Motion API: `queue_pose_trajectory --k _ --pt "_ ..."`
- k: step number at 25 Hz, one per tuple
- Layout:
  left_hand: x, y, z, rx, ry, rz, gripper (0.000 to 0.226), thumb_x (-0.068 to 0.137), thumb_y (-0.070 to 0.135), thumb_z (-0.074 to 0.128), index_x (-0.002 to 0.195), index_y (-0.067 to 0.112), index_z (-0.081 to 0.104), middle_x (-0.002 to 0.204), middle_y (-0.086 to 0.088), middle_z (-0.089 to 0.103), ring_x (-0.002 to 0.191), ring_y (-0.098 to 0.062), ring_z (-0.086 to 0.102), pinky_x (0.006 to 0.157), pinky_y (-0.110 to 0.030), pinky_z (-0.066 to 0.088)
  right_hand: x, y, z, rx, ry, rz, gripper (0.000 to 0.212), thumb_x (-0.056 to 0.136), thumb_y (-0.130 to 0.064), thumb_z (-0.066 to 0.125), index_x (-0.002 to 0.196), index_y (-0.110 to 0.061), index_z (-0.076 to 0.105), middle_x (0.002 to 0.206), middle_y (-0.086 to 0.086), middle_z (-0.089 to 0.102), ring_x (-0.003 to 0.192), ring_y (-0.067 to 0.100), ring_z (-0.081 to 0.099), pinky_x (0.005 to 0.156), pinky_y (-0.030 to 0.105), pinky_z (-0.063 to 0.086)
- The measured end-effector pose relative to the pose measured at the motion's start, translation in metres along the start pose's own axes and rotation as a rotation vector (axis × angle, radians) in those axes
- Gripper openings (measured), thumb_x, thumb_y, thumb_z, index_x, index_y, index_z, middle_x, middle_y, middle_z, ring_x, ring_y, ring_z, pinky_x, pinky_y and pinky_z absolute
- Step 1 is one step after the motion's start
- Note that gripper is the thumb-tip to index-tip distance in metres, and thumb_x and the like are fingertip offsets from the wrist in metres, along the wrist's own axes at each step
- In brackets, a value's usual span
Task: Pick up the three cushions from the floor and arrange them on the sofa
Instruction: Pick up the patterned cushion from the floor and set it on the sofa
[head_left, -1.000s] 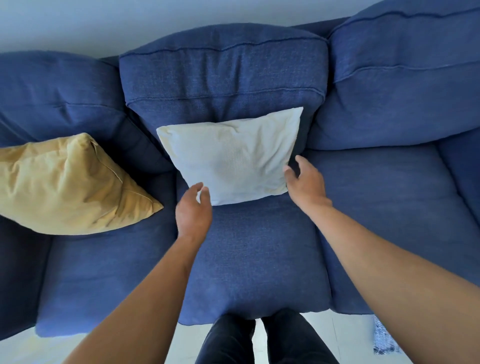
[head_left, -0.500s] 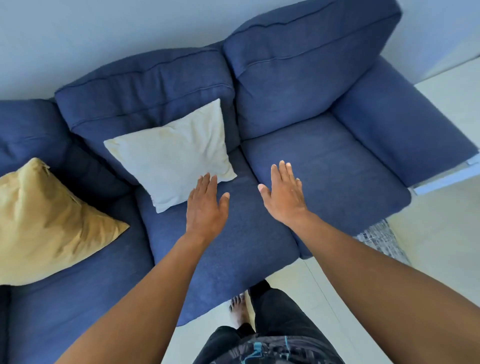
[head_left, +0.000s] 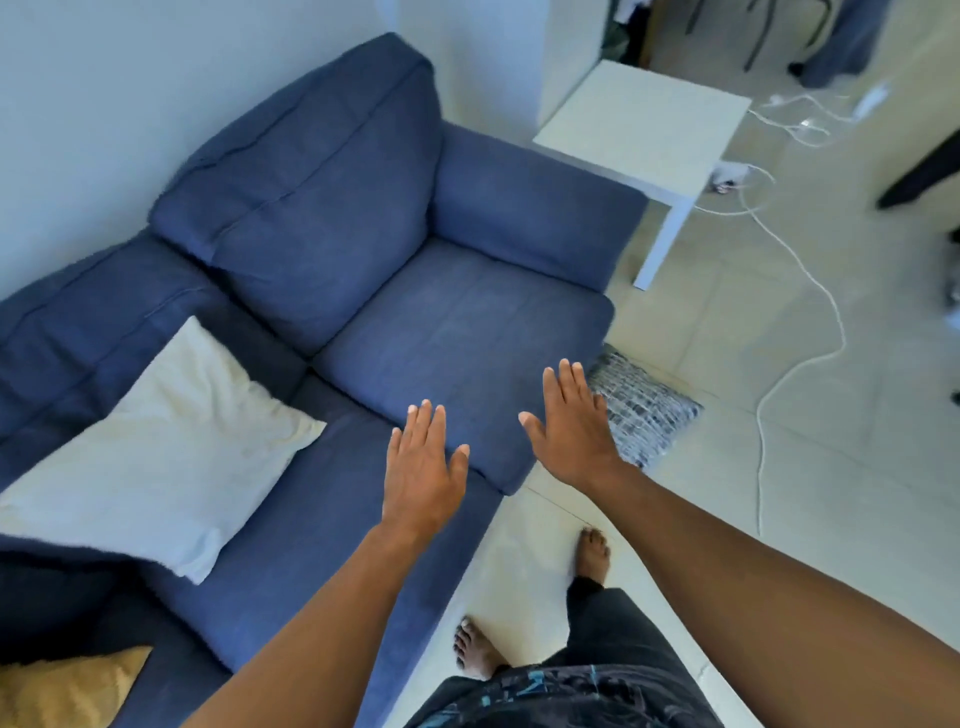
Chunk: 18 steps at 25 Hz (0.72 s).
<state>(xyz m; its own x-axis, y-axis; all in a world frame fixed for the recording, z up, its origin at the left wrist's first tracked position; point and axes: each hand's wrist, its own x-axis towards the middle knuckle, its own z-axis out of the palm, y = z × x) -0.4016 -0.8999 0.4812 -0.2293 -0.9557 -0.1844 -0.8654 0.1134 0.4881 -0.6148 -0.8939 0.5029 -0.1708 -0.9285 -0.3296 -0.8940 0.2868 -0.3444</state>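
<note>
Standing at the bottom of the frame, the person shows two bare feet on the pale tiled floor (head_left: 779, 467) and dark patterned shorts at the lower edge. Both forearms reach up from the bottom edge toward the middle. The left hand (head_left: 422, 467) hovers flat over the front part of the blue sofa (head_left: 457, 322), fingers spread and straight, holding nothing. The right hand (head_left: 574, 426) is likewise wide open and empty, palm down, just right of the left hand, its fingertips overlapping the sofa's front corner and the edge of the grey patterned cushion (head_left: 644, 410).

That grey patterned cushion lies on the floor, touching or just beside the front right corner of the sofa, partly hidden by the right hand. At left of centre, the white cushion (head_left: 171, 447) leans on the sofa against the back cushions. In the lower left corner a tip of the yellow cushion (head_left: 72, 686) shows, also on the sofa.

Further off, in the upper right, a white side table (head_left: 644, 124) stands beside the sofa's armrest. A white cable (head_left: 810, 291) trails across the floor to its right.
</note>
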Motion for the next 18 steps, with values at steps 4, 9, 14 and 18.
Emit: queue_pose_trajectory --k 4,9,14,18 --pt "0.047 0.082 0.045 0.036 -0.107 0.131 0.066 0.111 0.035 0.048 0.168 0.008 0.026 0.179 -0.009 0.017 0.167 -0.025 0.009 0.134 -0.044 0.006 0.001 0.091 -0.015 0.107 0.022 0.139 0.076 0.111 -0.046 0.039 0.169 -0.007 0.008 0.179 0.014 -0.005 0.165 0.031 -0.008 0.131 0.058 0.007" --pt "0.096 0.174 0.115 0.121 -0.278 0.257 0.068 0.110 0.033 0.048 0.169 0.010 0.022 0.179 -0.008 0.013 0.167 -0.024 0.007 0.134 -0.043 0.004 0.010 0.199 -0.035 0.147 0.033 0.282 0.076 0.110 -0.046 0.039 0.169 -0.008 0.010 0.179 0.014 -0.003 0.165 0.032 -0.005 0.130 0.056 0.008" --pt "0.131 0.234 0.153 0.108 -0.332 0.272 0.069 0.109 0.030 0.049 0.169 0.010 0.022 0.180 -0.007 0.013 0.167 -0.023 0.006 0.134 -0.041 0.004 0.025 0.265 -0.049 0.169 0.012 0.327 0.077 0.110 -0.047 0.041 0.169 -0.008 0.011 0.179 0.015 0.000 0.165 0.032 -0.004 0.129 0.057 0.011" --pt "0.169 0.258 0.171 0.151 -0.396 0.288 0.069 0.110 0.032 0.047 0.169 0.010 0.020 0.180 -0.009 0.013 0.167 -0.023 0.006 0.134 -0.042 0.005 0.058 0.293 -0.051 0.211 -0.011 0.366 0.077 0.110 -0.046 0.041 0.168 -0.007 0.012 0.178 0.016 -0.001 0.165 0.032 -0.005 0.129 0.057 0.012"
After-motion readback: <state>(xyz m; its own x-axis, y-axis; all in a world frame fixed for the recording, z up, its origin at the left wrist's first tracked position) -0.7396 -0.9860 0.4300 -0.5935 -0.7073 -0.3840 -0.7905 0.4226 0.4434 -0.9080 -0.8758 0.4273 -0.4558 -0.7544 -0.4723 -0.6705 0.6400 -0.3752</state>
